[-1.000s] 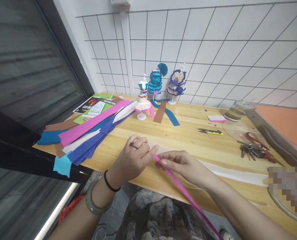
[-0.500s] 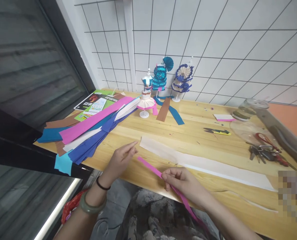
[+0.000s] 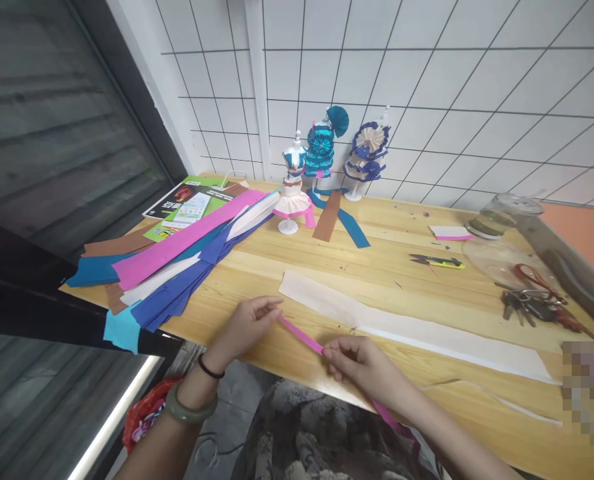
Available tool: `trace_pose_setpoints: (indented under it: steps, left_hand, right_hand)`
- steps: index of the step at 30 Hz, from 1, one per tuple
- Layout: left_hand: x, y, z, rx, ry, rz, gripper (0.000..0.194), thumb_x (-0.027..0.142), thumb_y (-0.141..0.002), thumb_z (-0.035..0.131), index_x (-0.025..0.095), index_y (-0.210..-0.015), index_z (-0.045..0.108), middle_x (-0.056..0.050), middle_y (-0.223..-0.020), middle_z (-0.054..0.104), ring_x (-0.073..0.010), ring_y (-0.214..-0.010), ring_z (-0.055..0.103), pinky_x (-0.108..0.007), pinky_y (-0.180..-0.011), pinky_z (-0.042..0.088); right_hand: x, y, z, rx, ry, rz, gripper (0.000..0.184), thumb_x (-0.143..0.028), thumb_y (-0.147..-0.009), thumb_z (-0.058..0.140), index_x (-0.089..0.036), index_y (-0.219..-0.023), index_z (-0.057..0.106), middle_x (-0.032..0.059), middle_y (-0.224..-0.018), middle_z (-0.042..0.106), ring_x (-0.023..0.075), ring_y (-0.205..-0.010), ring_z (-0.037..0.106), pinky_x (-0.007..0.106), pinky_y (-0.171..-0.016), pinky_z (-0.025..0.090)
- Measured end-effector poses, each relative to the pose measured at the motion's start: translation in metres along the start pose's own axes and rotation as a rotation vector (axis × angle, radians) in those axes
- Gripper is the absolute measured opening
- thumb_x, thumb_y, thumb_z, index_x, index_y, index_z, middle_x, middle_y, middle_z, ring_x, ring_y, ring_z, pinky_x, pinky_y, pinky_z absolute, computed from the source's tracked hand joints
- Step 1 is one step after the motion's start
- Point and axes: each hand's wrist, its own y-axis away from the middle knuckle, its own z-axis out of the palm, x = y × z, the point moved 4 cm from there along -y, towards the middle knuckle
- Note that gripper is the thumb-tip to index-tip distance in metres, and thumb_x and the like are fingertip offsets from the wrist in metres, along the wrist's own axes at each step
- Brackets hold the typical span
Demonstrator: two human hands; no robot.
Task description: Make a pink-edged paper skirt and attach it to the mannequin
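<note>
Hands point(image 3: 249, 325) point(image 3: 361, 365) with pink strip point(image 3: 301, 335) between

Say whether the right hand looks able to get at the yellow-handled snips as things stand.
Probably yes: between the right hand and the yellow-handled snips lies a flat white strip, which hardly blocks the way, though that hand pinches a narrow pink strip and would likely need freeing.

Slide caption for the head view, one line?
Right hand pinches a narrow pink papery strip, one end at the left hand.
</note>
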Motion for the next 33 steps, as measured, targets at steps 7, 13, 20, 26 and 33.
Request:
trace_pose_setpoints:
  steps: [7, 13, 20, 26, 33]
  left_hand:
    - [0.013, -0.042, -0.009, 0.144, -0.446, 0.244, 0.044, 0.028, -0.079, 0.054, 0.015, -0.121, 0.052, -0.011, -0.116, 0.057, -0.0208, -0.103, 0.053, -0.034, -0.089, 0.043]
    - [0.013, -0.086, 0.0, -0.018, -0.516, 0.222, 0.059, 0.023, -0.072, 0.06, 0.017, -0.128, 0.046, -0.007, -0.103, 0.061, -0.0197, -0.096, 0.054, -0.033, -0.089, 0.041]
    - [0.01, -0.099, -0.005, -0.069, -0.487, 0.19, 0.048, 0.021, -0.072, 0.055, 0.017, -0.12, 0.055, 0.0, -0.074, 0.058, -0.0121, -0.065, 0.052, -0.023, -0.063, 0.043]
    - [0.009, -0.099, -0.003, -0.025, -0.47, 0.191, 0.045, 0.019, -0.071, 0.056, 0.017, -0.116, 0.058, 0.001, -0.071, 0.054, -0.0113, -0.065, 0.05, -0.022, -0.061, 0.041]
    - [0.006, -0.1, 0.001, 0.026, -0.438, 0.211, 0.042, 0.017, -0.07, 0.059, 0.017, -0.111, 0.062, 0.001, -0.066, 0.053, -0.0115, -0.063, 0.048, -0.024, -0.062, 0.042]
  right_hand:
    - [0.014, 0.02, -0.001, -0.119, 0.065, 0.118, 0.037, -0.047, -0.084, 0.047, -0.014, -0.069, 0.054, -0.0003, -0.057, 0.051, 0.0094, -0.05, 0.05, 0.02, -0.046, 0.038]
    - [0.013, 0.026, -0.009, -0.132, 0.046, 0.139, 0.037, -0.046, -0.084, 0.047, -0.014, -0.069, 0.054, -0.0008, -0.057, 0.051, 0.0085, -0.049, 0.049, 0.02, -0.047, 0.039]
    - [0.012, 0.024, -0.06, -0.015, -0.089, 0.119, 0.037, -0.048, -0.081, 0.053, -0.015, -0.066, 0.052, -0.0028, -0.053, 0.051, 0.0071, -0.046, 0.046, 0.021, -0.05, 0.037]
    - [0.029, 0.039, -0.11, 0.185, -0.398, 0.168, 0.031, -0.044, -0.074, 0.065, -0.016, -0.065, 0.054, -0.0037, -0.055, 0.05, 0.0059, -0.043, 0.043, 0.02, -0.043, 0.033]
    - [0.03, 0.059, -0.144, 0.365, -0.551, 0.152, 0.036, -0.039, -0.079, 0.061, -0.014, -0.056, 0.05, -0.005, -0.047, 0.04, 0.0022, -0.04, 0.032, 0.015, -0.04, 0.025]
